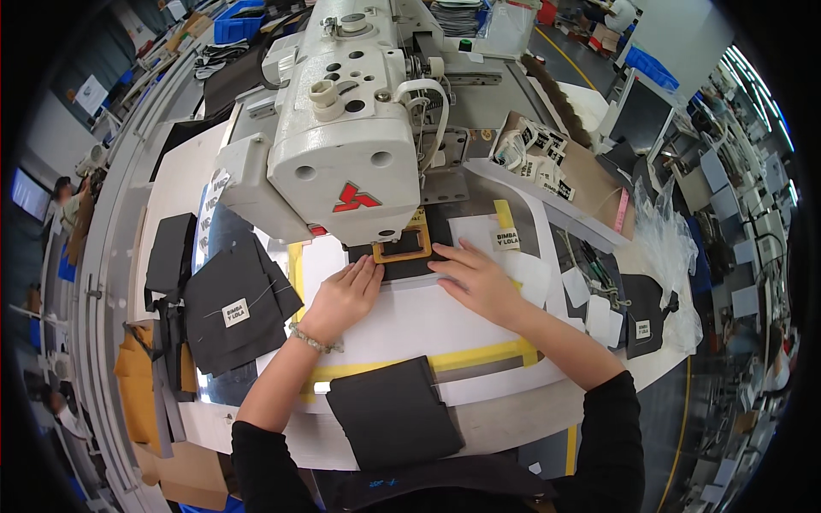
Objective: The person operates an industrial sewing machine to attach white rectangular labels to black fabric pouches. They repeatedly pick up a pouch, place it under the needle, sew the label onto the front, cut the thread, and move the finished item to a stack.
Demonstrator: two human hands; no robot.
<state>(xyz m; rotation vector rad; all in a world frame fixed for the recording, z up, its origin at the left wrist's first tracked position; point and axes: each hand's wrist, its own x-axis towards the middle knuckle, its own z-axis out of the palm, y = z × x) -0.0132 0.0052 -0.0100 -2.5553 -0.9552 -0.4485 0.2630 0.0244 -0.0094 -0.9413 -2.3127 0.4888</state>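
Under the white head of an industrial sewing machine (346, 162) lies a dark fabric piece (409, 271). A small yellow frame (402, 256) rests on it below the needle area. My left hand (346, 299) lies on the fabric's left edge, its fingers stretched out close together beside the frame. On the other side, my right hand (479, 282) rests with spread fingers, their tips touching the fabric's right part. Just beyond that hand is a white label (506, 238) with black lettering. White sheeting edged with yellow tape (479, 356) lies beneath. Neither hand grips anything visible.
A stack of dark fabric pieces (389, 412) lies at the table's near edge. More dark pieces, one labelled (244, 303), are piled on the left. An open cardboard box (590, 192) with several labels stands at right, near scissors-like tools and clear plastic bags (658, 244).
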